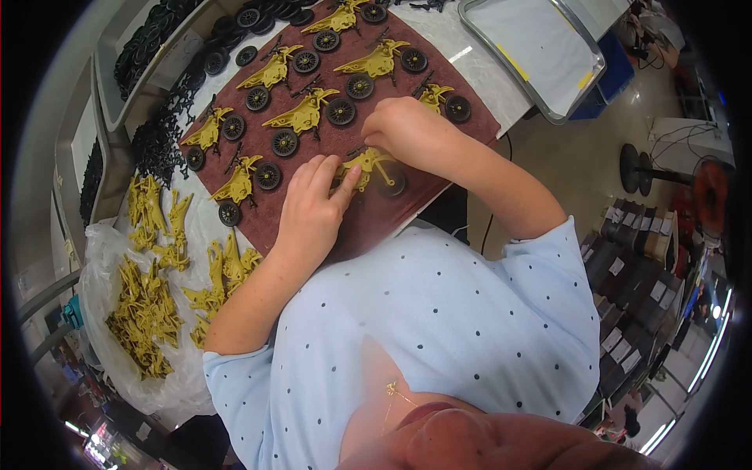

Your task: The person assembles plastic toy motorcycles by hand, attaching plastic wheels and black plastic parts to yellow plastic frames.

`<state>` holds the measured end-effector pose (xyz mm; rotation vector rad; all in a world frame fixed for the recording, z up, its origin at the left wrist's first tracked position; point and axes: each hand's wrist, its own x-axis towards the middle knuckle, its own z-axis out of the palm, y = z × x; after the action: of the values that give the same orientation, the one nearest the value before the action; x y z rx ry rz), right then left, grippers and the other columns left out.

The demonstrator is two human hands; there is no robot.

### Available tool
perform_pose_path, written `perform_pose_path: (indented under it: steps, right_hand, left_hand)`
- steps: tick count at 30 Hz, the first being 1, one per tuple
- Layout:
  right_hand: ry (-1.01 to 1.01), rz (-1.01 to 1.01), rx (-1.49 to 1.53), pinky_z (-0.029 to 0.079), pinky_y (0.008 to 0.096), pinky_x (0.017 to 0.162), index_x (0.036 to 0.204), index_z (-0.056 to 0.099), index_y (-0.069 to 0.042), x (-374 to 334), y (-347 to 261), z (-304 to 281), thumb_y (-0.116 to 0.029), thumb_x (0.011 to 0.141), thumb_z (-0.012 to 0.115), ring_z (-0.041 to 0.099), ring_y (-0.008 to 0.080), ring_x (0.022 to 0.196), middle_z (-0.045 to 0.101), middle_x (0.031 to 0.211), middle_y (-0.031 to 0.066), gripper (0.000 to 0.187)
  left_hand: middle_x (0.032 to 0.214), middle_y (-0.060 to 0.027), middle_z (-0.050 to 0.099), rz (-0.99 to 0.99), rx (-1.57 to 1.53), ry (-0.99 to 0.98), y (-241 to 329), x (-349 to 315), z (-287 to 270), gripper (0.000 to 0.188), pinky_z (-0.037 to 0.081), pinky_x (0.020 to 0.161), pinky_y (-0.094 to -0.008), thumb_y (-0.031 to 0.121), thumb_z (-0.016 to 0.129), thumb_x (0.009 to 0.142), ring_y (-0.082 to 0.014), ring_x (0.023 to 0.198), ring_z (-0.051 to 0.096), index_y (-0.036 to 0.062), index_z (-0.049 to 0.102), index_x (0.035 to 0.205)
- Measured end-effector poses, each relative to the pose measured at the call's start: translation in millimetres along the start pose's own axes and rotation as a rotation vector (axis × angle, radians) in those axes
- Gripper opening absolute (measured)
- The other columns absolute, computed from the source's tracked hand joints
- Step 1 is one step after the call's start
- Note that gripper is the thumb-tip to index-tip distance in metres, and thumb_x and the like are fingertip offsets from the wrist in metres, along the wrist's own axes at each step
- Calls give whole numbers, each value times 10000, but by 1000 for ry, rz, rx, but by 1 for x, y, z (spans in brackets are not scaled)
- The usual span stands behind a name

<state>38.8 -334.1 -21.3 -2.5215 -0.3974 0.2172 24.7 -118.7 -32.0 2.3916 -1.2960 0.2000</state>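
Observation:
A yellow plastic toy motorcycle (365, 174) with a dark wheel lies near the front edge of a dark red cloth (298, 176). My left hand (312, 205) steadies it from the left, fingers closed against its body. My right hand (407, 135) is over its upper end with fingertips pinched; what sits between them is hidden. A thin dark part shows beside those fingertips. Several similar toy motorcycles (304, 113) with black wheels and dark handlebars lie in rows on the cloth beyond my hands.
At the left, yellow toy bodies (145, 313) fill a clear plastic bag (98, 258), with more loose beside it. Small black parts (160, 137) are heaped near a grey bin (117, 102), and black tyres (227, 35) pile behind. A metal-rimmed tray (540, 47) stands at the far right.

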Motion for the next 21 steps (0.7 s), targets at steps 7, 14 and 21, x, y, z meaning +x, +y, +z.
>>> perform_pose_path:
  steps: [7, 14, 21]
  right_hand:
    - [58, -299, -9, 429, 408, 899, 1009, 638, -40, -35, -24, 1, -159, 753, 701, 548, 286, 1036, 585, 1089, 103, 289]
    - [424, -307, -239, 405, 391, 929, 1064, 606, -36, -43, -25, 44, -108, 717, 686, 558, 238, 1053, 599, 1090, 73, 363]
    - [536, -405, -269, 431, 368, 813, 907, 644, -32, -33, -23, 39, -116, 738, 580, 591, 199, 928, 644, 964, 56, 199]
  left_hand:
    - [1055, -165, 611, 50, 19, 34, -8, 3, 6, 413, 475, 882, -396, 43, 686, 661, -309, 1000, 579, -37, 643, 1064]
    - [1094, -171, 612, 22, 57, -38, -7, 7, 2, 511, 491, 886, -387, 20, 691, 639, -312, 1007, 596, -64, 592, 1133]
    - [1092, -174, 614, -4, 22, 68, -10, -2, 6, 421, 511, 856, -378, 39, 691, 712, -317, 1010, 611, -54, 598, 1111]
